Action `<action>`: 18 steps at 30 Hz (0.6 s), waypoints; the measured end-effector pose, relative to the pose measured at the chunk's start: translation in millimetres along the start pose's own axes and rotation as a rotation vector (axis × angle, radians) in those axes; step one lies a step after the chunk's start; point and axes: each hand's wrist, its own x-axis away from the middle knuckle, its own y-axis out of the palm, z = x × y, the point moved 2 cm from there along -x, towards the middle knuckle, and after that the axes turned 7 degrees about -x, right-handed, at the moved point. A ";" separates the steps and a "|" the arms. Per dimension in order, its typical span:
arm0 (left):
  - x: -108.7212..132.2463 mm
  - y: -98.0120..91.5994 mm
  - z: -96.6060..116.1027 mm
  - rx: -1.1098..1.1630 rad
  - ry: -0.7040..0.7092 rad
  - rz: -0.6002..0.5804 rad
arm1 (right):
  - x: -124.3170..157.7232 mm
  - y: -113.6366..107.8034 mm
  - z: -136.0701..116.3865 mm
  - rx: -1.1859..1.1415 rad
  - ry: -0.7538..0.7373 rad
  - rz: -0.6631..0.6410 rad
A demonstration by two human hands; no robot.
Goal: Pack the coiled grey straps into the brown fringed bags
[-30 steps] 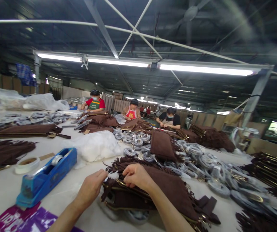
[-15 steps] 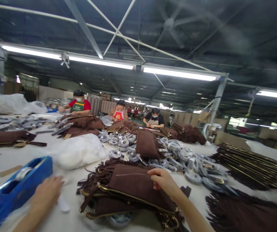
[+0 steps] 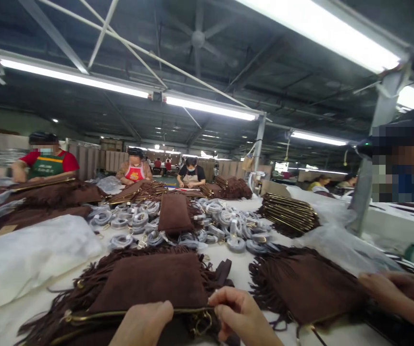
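A brown suede-like fringed bag (image 3: 152,278) lies flat in front of me on top of another, its gold zipper toward me. With its thumb over the zipper edge near the middle, my left hand (image 3: 145,324) grips the bag; its other fingers are mostly hidden. My right hand (image 3: 237,312) is closed in a pinch at the zipper's right end, just above a gold ring clasp (image 3: 203,324). The fingertips cover whatever small part they pinch.
Coiled wrapped straps (image 3: 228,223) and a single brown bag (image 3: 175,214) lie beyond. White plastic wrapping (image 3: 48,257) is at left. At right, a co-worker's hand (image 3: 383,288) is at another fringed bag (image 3: 311,283), with stacked zippered bags (image 3: 289,214) behind. Several people work across the table.
The view has turned right, bringing a nearby co-worker into sight. My left hand has gone from beside the blue tape dispenser to the bag; my right hand has moved from its top to the zipper's end.
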 end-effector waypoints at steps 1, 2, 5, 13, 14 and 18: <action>-2.5 4.8 0.4 0.011 -0.008 -0.005 | 3.7 -9.6 1.4 0.094 -0.069 0.004; -5.1 7.7 1.7 0.014 -0.014 -0.002 | 6.9 -17.5 1.6 0.218 -0.176 0.030; -18.9 7.0 17.0 -0.045 -0.008 -0.032 | 11.7 -21.7 -1.1 0.616 -0.557 0.103; -95.3 -15.7 46.9 -0.082 0.021 -0.135 | -30.2 5.0 -2.2 0.724 -0.444 0.065; -105.7 -16.3 34.8 -0.083 0.006 -0.139 | -37.4 0.2 -1.4 0.713 -0.422 0.100; -141.9 -15.7 -52.9 -0.137 -0.177 -0.165 | -63.2 -29.3 21.4 0.646 -0.346 0.229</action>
